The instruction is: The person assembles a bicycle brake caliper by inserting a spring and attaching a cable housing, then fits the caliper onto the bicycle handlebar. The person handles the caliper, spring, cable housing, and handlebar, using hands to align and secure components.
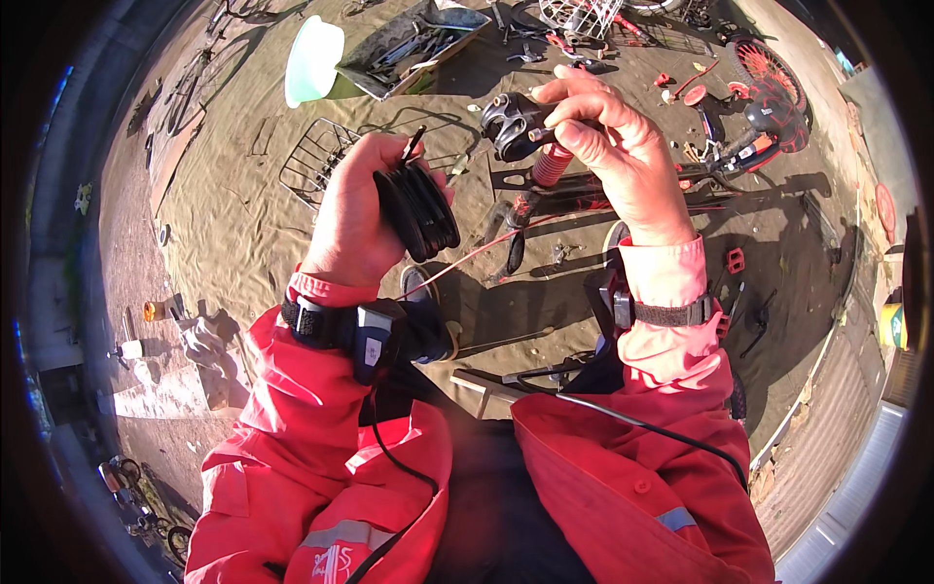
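Observation:
My left hand is closed round a black, ribbed, spool-like roll; a thin dark end sticks up from its top. My right hand has its thumb and forefinger pinched close together beside a black handlebar stem. Whatever small thing may be between those fingertips is too small to make out. Below the stem runs a red coil spring on a dark bicycle frame. A thin reddish cable stretches from near my left hand toward the frame.
On the ground cloth lie a black wire basket, a tray of tools and a pale green basin. A black saddle and red-rimmed wheel are at the far right. A red pedal lies right of my forearm.

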`<state>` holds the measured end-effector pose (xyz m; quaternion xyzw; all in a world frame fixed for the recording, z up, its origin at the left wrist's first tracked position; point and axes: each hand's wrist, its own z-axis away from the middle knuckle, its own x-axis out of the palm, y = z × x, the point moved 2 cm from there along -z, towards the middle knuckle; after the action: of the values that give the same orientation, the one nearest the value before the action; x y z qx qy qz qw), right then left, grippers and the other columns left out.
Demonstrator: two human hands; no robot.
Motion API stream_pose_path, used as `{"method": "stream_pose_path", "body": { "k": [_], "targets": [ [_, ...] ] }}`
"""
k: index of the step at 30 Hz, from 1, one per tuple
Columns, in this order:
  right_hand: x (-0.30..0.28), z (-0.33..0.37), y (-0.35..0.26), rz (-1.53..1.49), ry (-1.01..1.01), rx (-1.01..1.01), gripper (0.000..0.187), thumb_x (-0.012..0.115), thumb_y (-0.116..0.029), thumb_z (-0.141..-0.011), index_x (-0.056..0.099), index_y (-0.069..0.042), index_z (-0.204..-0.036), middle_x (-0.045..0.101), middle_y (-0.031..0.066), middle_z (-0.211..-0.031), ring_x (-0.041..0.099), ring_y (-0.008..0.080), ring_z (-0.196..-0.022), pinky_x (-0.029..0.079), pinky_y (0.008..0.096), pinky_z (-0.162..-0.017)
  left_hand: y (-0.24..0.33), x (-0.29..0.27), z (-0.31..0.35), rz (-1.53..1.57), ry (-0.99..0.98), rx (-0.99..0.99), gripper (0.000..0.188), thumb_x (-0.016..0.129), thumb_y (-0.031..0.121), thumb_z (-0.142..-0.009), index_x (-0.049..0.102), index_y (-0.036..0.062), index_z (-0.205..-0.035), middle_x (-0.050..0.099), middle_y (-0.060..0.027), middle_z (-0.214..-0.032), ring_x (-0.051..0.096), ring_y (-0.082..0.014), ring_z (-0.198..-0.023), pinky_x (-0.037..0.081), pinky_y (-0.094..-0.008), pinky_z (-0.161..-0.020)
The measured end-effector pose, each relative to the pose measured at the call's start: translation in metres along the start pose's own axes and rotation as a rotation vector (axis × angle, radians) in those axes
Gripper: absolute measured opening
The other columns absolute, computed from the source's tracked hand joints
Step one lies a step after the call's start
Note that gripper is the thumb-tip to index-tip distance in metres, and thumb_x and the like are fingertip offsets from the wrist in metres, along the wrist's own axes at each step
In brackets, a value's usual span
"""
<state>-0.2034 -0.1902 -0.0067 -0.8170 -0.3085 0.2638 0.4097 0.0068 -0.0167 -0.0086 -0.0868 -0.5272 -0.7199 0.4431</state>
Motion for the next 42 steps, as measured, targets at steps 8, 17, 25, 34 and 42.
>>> {"method": "stream_pose_path", "body": {
  "k": [8,17,25,34,42],
  "targets": [
    [0.015,0.002,0.0,-0.236,0.036,0.082,0.007,0.075,-0.013,-0.1,0.074,-0.008,-0.104,0.071,0.0065,-0.118,0.066,0.0073,-0.07,0.047,0.038,-0.112,0.029,0.048,0.023,-0.994,0.057,0.567,0.02,0.069,0.017,-0.097,0.068,-0.0008,-0.105,0.063,-0.0102,-0.096,0.065,-0.0208,-0.086,0.053,-0.0339,-0.078],
    [0.012,0.002,0.003,-0.202,0.022,0.072,0.006,0.073,-0.01,-0.101,0.073,-0.005,-0.104,0.067,0.0081,-0.126,0.065,0.0055,-0.069,0.06,0.0245,-0.073,0.031,0.067,0.018,-1.468,-0.036,1.191,0.011,0.071,0.009,-0.094,0.071,0.0019,-0.103,0.06,-0.0141,-0.102,0.064,-0.0302,-0.088,0.053,-0.0386,-0.078],
    [0.007,-0.001,0.001,-0.088,0.005,0.006,0.008,0.073,-0.01,-0.101,0.073,-0.004,-0.105,0.067,0.0075,-0.128,0.065,0.0053,-0.069,0.059,0.0241,-0.071,0.03,0.065,0.013,-1.529,-0.045,1.238,0.013,0.073,0.014,-0.094,0.071,0.0043,-0.104,0.063,-0.0142,-0.095,0.066,-0.0349,-0.08,0.055,-0.0419,-0.07],
    [0.008,0.002,0.002,-0.273,0.013,0.124,0.008,0.074,-0.009,-0.1,0.074,-0.004,-0.106,0.068,0.0074,-0.128,0.065,0.0057,-0.067,0.059,0.0243,-0.07,0.052,0.077,0.018,-1.818,-0.207,0.911,0.022,0.067,0.016,-0.102,0.068,0.0089,-0.123,0.069,-0.012,-0.083,0.069,-0.0263,-0.077,0.053,-0.0373,-0.073],
    [0.004,0.002,0.001,-0.213,0.012,0.125,0.006,0.075,-0.011,-0.098,0.075,-0.008,-0.104,0.071,0.0067,-0.121,0.065,0.0072,-0.068,0.049,0.0396,-0.11,0.046,0.053,0.014,-1.619,-0.112,0.615,0.023,0.062,0.024,-0.106,0.068,0.0039,-0.116,0.066,-0.0082,-0.078,0.063,-0.02,-0.074,0.05,-0.0347,-0.068]
  ]
}}
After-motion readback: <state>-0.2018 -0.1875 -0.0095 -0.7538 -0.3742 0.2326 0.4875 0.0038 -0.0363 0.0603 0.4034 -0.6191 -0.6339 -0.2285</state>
